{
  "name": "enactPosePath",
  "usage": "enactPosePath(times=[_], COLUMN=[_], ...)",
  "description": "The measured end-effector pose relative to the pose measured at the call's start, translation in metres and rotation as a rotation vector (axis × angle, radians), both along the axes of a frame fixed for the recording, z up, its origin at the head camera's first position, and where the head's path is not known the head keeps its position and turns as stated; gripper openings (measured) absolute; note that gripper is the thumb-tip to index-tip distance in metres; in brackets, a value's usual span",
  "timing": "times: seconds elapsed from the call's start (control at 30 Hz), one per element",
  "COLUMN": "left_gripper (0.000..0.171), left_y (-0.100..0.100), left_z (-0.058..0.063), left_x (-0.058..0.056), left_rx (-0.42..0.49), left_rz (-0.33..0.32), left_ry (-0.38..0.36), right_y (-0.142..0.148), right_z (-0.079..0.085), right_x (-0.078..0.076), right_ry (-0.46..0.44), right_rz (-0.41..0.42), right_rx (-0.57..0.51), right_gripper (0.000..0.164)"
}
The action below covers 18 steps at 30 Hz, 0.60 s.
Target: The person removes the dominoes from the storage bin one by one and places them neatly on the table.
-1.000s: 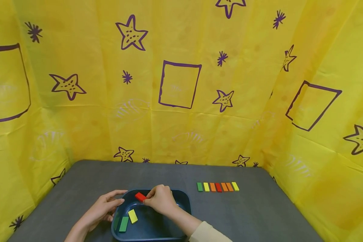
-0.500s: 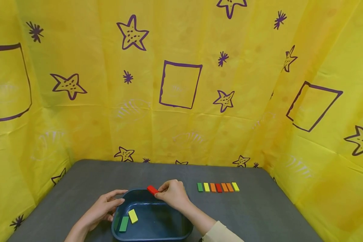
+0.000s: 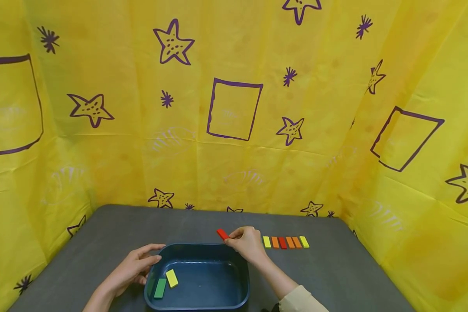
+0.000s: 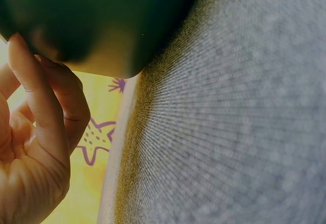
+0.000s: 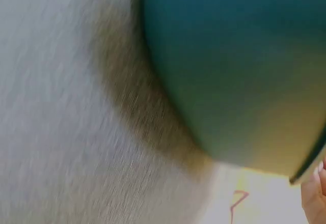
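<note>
Over the tabletop [image 3: 343, 277], head view: red block [image 3: 222, 234] past tray [image 3: 203, 286], end-pinched by our right hand [image 3: 246, 242]; we'd best lower it squarely | left wrist: our left hand [image 4: 41, 155], half-closed, steadying tray rim | right wrist: pinch hidden, cannot tell.

Container [image 3: 203, 286]: hard plastic by look, smooth, glossy inside, soft highlights on walls. Red block [image 3: 222, 235], green block [image 3: 160, 288], yellow block [image 3: 172, 278]: smooth, flat-faced; wood or plastic unclear. Tabletop [image 3: 335, 277]: matt, fine-textured, cloth-like. Far curtain [image 3: 234, 173]: thin printed cloth, creased, faint sheen. Right sleeve [image 3: 302, 300]: matt cloth.
</note>
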<state>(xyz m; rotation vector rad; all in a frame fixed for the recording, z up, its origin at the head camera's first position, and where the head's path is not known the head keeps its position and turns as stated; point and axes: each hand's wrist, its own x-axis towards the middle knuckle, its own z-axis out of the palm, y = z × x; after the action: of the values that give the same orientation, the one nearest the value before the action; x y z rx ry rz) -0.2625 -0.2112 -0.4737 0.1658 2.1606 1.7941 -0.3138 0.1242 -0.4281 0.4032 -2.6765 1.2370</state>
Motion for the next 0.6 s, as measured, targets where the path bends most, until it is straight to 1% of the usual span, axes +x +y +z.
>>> enactPosePath(times=[0.13, 0.27, 0.6], left_gripper=[0.062, 0.062, 0.063], left_y=[0.001, 0.001, 0.0], left_z=[-0.001, 0.0, 0.0], left_x=[0.0, 0.0, 0.0], left_rx=[-0.007, -0.005, 0.002], left_rz=[0.008, 0.011, 0.01], left_ry=[-0.006, -0.009, -0.011], right_y=[0.014, 0.03, 0.081], right_z=[-0.001, -0.004, -0.008], right_x=[-0.004, -0.009, -0.026], right_ry=[0.029, 0.061, 0.016], right_rz=[-0.049, -0.128, -0.317], right_rx=[0.011, 0.04, 0.01], right_gripper=[0.014, 0.015, 0.016])
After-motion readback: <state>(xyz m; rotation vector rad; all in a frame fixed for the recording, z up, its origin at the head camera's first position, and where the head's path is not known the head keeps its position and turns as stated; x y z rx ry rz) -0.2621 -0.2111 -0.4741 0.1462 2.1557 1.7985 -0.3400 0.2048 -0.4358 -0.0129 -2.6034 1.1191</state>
